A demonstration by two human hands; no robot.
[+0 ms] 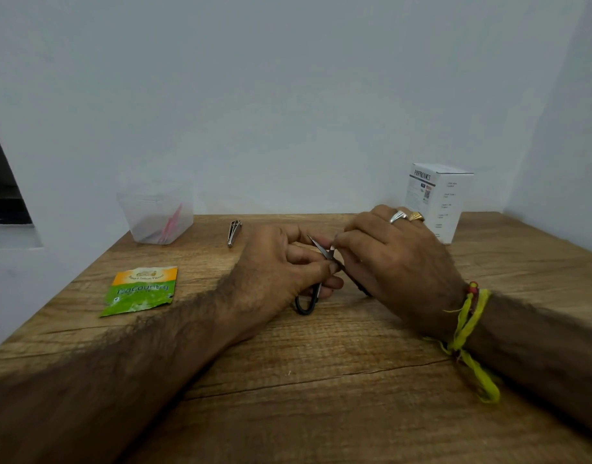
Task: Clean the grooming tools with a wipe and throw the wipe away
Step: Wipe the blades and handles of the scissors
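Scissors: lying mid-counter, blades pointing away from you.
Left hand: your fingers are curling round the scissors at the pivot.
Right hand: your fingers are pinching a small white wipe against a blade.
Nail clipper: lying left of the scissors.
Sachet: lying far left of the scissors.
Tub: sitting behind the sachet.
Box: standing right of the scissors.

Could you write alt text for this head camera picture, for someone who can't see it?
Two hands clean small scissors over a wooden table: the left hand holds them, the right hand pinches a white wipe at the blades. Behind lie nail clippers, a green packet and a plastic tub.
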